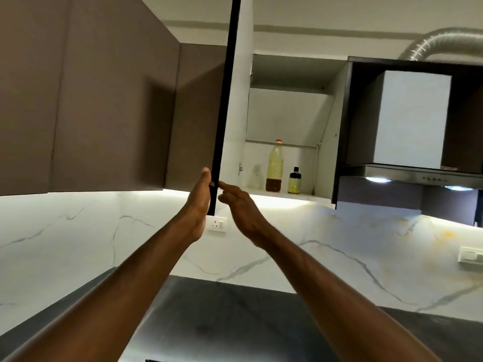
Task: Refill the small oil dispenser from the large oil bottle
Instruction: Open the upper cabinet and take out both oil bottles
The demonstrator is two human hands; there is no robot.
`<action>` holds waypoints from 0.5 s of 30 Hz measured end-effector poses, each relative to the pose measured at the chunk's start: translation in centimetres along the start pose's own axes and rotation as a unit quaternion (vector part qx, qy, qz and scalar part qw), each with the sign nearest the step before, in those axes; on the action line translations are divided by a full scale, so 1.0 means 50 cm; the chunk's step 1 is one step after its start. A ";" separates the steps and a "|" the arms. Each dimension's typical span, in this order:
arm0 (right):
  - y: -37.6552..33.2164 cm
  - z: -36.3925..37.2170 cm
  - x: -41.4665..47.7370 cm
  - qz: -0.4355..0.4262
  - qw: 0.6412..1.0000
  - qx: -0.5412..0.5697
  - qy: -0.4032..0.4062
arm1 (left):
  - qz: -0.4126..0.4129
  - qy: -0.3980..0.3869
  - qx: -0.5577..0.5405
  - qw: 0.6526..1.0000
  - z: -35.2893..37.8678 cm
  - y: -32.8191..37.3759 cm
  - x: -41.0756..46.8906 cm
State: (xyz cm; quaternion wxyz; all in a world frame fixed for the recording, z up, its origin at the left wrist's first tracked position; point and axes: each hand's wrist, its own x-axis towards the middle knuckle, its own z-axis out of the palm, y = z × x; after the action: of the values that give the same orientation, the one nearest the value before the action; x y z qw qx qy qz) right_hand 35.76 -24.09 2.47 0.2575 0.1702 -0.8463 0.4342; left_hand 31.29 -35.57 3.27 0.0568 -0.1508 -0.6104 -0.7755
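In the open wall cabinet, the large oil bottle (275, 165) stands on the bottom shelf; it is clear plastic with a red cap and holds a little dark oil at its base. The small oil dispenser (294, 180), dark-capped with a yellow label, stands just right of it. The cabinet door (226, 100) swings out toward me and shows only its black edge. My left hand (200, 199) lies flat against the door's left face near its lower corner. My right hand (239, 207) is on the other side, its index fingertip touching the door edge, and holds nothing.
Brown closed cabinets (91, 100) fill the upper left. A chimney hood (418, 173) with lit lamps and a silver duct (439, 43) is at the right. The marble backsplash carries a wall socket (217, 223). A dark countertop (235, 322) lies below my arms.
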 end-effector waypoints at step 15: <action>0.040 0.134 -0.005 0.018 0.998 -0.009 -0.059 | 0.055 0.080 0.104 0.990 -0.088 -0.011 -0.035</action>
State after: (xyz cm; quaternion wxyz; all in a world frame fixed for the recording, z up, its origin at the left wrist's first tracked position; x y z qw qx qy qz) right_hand 33.02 -28.45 -2.23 0.2004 0.1784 -0.8668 0.4204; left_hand 32.07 -39.84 1.32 0.1631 -0.1145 -0.6721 -0.7132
